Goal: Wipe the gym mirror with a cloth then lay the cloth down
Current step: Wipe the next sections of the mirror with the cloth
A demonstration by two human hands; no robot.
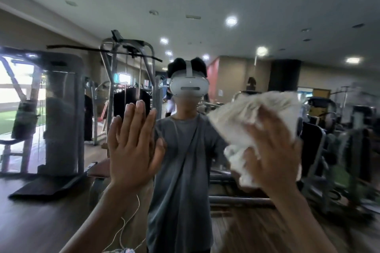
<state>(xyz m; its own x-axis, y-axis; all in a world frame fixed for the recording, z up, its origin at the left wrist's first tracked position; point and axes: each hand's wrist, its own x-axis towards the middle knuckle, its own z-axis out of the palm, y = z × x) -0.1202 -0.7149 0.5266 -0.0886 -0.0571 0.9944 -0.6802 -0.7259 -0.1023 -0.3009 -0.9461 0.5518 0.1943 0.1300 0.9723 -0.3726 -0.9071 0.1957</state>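
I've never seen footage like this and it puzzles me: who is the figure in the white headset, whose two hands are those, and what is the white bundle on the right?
There is one picture, taken by a camera worn on a person's head. That person faces a big gym mirror, so the figure in the grey shirt is their own reflection, with a white headset on their head. Both hands are theirs. The left hand lies flat on the glass, fingers straight, holding nothing. The right hand holds a white cloth against the glass; both look blurred. The weight machines and ceiling lights are reflections too.
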